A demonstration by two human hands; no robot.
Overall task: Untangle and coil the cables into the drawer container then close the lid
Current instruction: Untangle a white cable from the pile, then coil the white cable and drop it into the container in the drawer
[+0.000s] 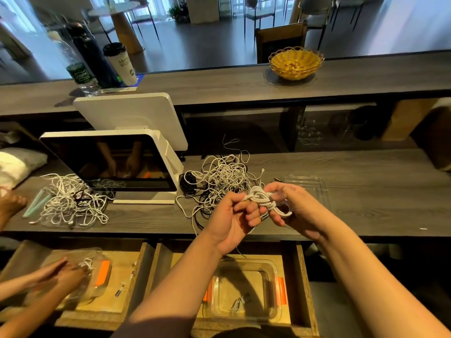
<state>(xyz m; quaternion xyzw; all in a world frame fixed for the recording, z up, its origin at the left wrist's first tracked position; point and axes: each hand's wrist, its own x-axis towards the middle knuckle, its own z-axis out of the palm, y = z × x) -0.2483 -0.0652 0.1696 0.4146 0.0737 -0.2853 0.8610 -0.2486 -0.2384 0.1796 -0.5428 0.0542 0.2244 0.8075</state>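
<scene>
Above the counter's front edge, both my hands hold a small coiled bundle of white cable [262,198]. My left hand [231,220] grips its left end with curled fingers, and my right hand [295,208] pinches its right side. One strand hangs down from my left hand. Behind the bundle lies a tangled heap of white and black cables [219,179] on the counter. In the open drawer [302,284] below stands a clear container [273,272] with orange clips, holding one small coiled cable [240,302]. Its clear lid [307,189] lies on the counter to the right.
A white screen terminal [117,162] stands left of the heap. Another cable tangle [70,201] lies at the far left. Another person's hands [63,274] work at a second container in the left drawer. A wicker basket [295,62], cup and bottles stand on the upper counter.
</scene>
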